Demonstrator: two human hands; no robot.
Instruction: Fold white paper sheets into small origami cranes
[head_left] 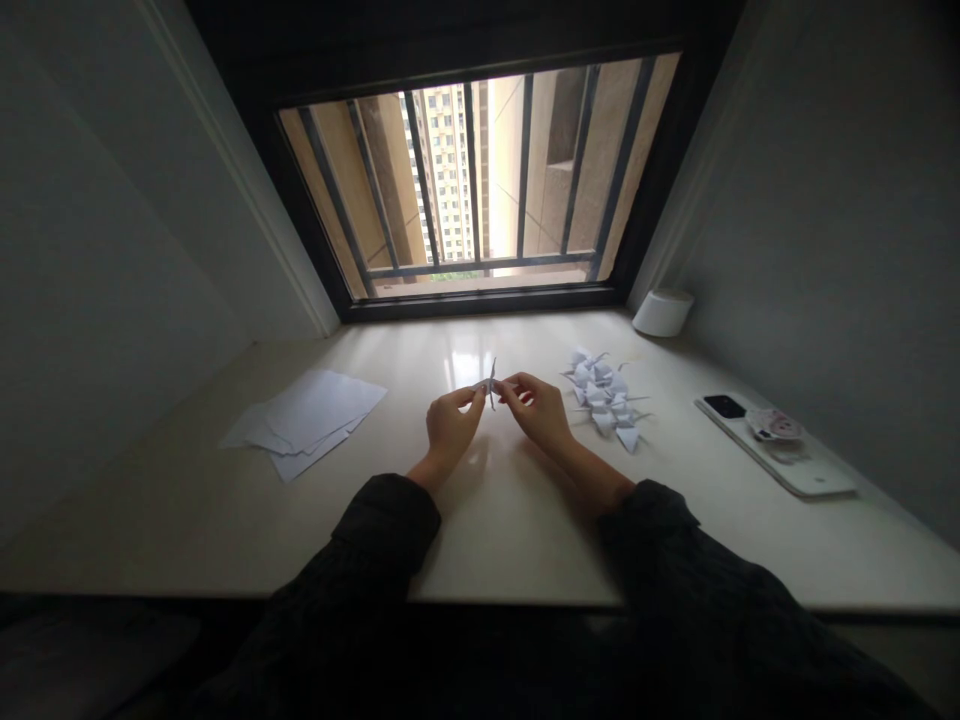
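Between my two hands is a small folded paper crane [492, 384], its thin points sticking up and down. My left hand [454, 420] pinches it from the left with thumb and forefinger. From the other side, my right hand [537, 408] grips it in the same kind of pinch. The fingertips cover part of the paper. Just right of my right hand lies a cluster of several white paper cranes [600, 395]. Off to the left, a loose stack of white paper sheets [315, 412] rests on the pale sill [495, 540].
A white phone [780, 450] with a round grip on its back lies at the right. At the back right corner stands a white cylindrical object [663, 312]. A barred window [480, 290] closes off the far side, with walls to left and right.
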